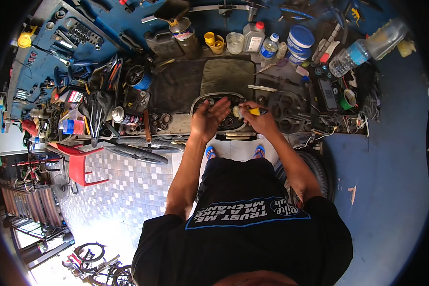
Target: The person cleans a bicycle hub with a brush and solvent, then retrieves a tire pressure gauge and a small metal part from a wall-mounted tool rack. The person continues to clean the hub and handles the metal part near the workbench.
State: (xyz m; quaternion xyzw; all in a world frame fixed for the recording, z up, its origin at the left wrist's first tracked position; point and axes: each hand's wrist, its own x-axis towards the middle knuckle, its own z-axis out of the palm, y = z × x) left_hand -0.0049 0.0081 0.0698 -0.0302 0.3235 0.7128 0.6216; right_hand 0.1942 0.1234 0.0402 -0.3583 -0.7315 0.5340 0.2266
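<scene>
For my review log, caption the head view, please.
Right hand holds a yellow-handled brush beside the open left hand, above a rounded basin.

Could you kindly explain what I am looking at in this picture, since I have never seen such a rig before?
Of course. There is no robot here, only a person's two bare hands. The single picture comes from a wide fisheye camera worn on the head, looking down, so straight edges bend near the rim.

The right hand holds a yellow-handled brush. The left hand is open and empty-looking, over a rounded tray with dark contents too small to make out.

On the workbench around them lie a dark mat, a chainring with its crank and a phone.
</scene>
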